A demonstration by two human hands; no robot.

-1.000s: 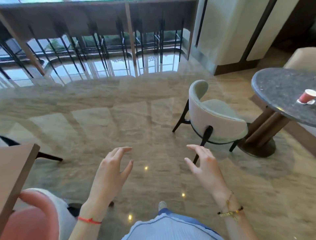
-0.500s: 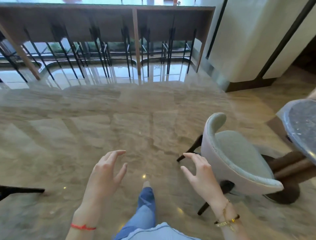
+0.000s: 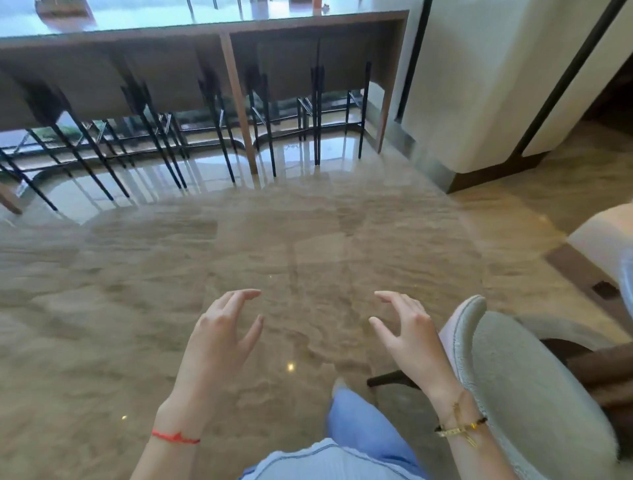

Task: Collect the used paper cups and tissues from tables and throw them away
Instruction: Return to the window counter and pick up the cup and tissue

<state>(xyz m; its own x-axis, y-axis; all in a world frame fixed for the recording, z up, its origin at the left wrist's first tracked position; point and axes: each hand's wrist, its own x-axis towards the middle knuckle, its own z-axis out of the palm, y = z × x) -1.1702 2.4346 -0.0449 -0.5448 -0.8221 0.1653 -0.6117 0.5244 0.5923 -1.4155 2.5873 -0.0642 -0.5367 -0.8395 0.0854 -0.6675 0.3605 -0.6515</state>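
Observation:
No cup or tissue shows clearly in this view. My left hand [image 3: 219, 339] floats over the marble floor, fingers apart and curled, holding nothing. My right hand [image 3: 407, 335] hangs at the same height, also open and empty, just left of a pale green chair [image 3: 513, 387]. On the long counter [image 3: 205, 25] at the top edge, a small orange object [image 3: 317, 2] is cut off by the frame and too blurred to name.
Bar stools with thin black legs [image 3: 267, 130] stand under the counter. A cream wall with dark trim [image 3: 479, 85] rises at the right. A dark table base [image 3: 603, 373] shows behind the chair, and a pale seat [image 3: 603, 240] at the right edge.
My view has swung left and moved forward: the round grey table with the red cup has left the frame, the green chair has slid to the lower right, and the counter looks closer.

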